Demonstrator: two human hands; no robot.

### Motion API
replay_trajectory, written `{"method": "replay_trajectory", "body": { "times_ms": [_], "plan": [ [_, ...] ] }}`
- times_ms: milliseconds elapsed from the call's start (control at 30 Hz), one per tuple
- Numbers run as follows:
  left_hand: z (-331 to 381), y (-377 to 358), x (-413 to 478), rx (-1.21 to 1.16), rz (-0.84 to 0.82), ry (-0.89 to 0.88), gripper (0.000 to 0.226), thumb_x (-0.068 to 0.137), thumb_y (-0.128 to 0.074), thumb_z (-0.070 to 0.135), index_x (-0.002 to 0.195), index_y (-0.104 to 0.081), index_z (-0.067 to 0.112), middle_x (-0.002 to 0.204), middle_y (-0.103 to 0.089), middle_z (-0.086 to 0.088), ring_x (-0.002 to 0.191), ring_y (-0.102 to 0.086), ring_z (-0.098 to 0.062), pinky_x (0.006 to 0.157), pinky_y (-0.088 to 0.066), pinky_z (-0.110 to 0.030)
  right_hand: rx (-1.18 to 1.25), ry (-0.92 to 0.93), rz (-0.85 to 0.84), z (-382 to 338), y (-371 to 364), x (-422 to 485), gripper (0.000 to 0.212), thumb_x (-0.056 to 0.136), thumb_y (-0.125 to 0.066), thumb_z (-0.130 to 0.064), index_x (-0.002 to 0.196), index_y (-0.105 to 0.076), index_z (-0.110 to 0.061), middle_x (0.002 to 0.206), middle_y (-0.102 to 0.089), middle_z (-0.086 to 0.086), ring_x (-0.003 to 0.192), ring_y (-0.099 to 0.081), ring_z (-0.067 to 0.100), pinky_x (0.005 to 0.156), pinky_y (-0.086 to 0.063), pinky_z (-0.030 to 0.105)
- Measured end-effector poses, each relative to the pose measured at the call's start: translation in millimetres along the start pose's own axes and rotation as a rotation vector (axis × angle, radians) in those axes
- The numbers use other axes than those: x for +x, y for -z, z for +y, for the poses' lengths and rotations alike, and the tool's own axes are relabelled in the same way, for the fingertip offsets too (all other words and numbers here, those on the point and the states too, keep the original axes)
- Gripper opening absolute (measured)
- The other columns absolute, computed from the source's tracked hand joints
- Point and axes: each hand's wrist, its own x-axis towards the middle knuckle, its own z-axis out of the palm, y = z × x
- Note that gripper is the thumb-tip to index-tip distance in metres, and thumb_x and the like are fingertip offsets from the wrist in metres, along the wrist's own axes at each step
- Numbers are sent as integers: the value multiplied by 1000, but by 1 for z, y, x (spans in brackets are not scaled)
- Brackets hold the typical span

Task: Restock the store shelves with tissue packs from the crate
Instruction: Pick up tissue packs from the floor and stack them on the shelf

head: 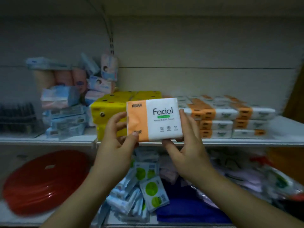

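Observation:
An orange-and-white tissue pack (162,119) marked "Facial" is held upright in front of the middle shelf (230,142). My left hand (118,139) grips its orange left end, thumb on the front lower corner. My right hand (189,142) grips its white right end, thumb under the bottom edge and fingers along the side. Behind and to the right, matching orange-and-white packs (230,119) lie stacked in rows on the shelf. The crate is not in view.
Yellow tissue packs (110,112) stand just behind the held pack. Blue and pink packs (65,109) pile up at the left. Below, a red plastic lid (44,181), small green-dot packets (148,188) and a blue cloth (185,204) fill the lower shelf.

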Motion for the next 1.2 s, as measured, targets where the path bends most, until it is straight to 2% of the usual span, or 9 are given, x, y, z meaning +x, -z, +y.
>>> {"method": "replay_trajectory", "body": {
  "times_ms": [100, 167, 300, 433, 567, 767, 933, 1067, 1200],
  "plan": [
    [9, -45, 7, 26, -103, 4, 37, 90, -55, 9, 97, -48, 45, 89, -58, 21, 82, -67, -16, 74, -56, -42, -127, 55, 69, 13, 46, 0, 76, 81, -59, -25, 138, -19, -54, 128, -28, -26, 115, -34, -21, 88, -31, -4],
    [16, -76, 12, 47, -180, 11, 31, 89, -58, 11, 96, -51, 40, 82, -57, 22, 82, -66, -26, 74, -54, -44, -218, 65, 78, 25, 78, 0, 73, 80, -62, -23, 137, -25, -51, 124, -27, -27, 113, -31, -23, 87, -31, -4],
    [23, -133, 19, 178, -358, -43, 44, 84, -65, 16, 115, -45, 40, 118, -53, 8, 85, -64, -3, 70, -52, -17, -389, 34, 115, 49, 134, 2, 67, 79, -73, -23, 134, -39, -41, 129, -28, -18, 112, -30, -15, 93, -26, -3],
    [27, -183, 29, 310, -431, -135, 48, 85, -64, 24, 126, -45, 38, 125, -50, 6, 100, -58, -7, 93, -50, -32, -541, -97, 129, 65, 181, 2, 64, 79, -66, -37, 139, -44, -31, 133, -39, 2, 116, -43, 14, 93, -35, 22],
    [36, -230, 34, 443, -505, -259, 50, 87, -61, 33, 134, -46, 31, 114, -45, 12, 96, -54, -4, 94, -46, -26, -589, -150, 171, 85, 225, -4, 58, 82, -71, -21, 136, -50, -23, 128, -48, 10, 114, -51, 25, 90, -40, 28],
    [38, -281, 41, 563, -637, -399, 48, 89, -56, 37, 135, -44, 34, 128, -46, 10, 114, -48, -10, 98, -38, -22, -651, -190, 227, 113, 271, -11, 51, 82, -63, -28, 130, -56, -17, 120, -52, 15, 103, -57, 32, 84, -46, 33],
    [37, -283, 54, 636, -612, -406, 42, 91, -54, 34, 132, -45, 36, 126, -48, 11, 109, -50, -10, 91, -41, -23, -672, -217, 134, 118, 272, 8, 52, 93, -57, -26, 142, -40, -26, 133, -41, 7, 117, -45, 24, 93, -43, 30],
    [36, -260, 89, 625, -463, -301, 24, 88, -61, 27, 108, -52, 35, 102, -57, 10, 84, -55, -1, 69, -46, -21, -695, -148, 38, 109, 242, 58, 52, 96, -45, -27, 147, -30, -27, 139, -35, 8, 122, -39, 25, 98, -39, 35],
    [24, -221, 136, 689, -292, -195, 16, 86, -64, 22, 98, -59, 31, 91, -64, 3, 77, -60, -9, 66, -47, -28, -655, -138, -119, 106, 196, 115, 49, 99, -39, -23, 146, -28, -30, 133, -40, 8, 119, -40, 26, 97, -40, 38]
  ]
}}
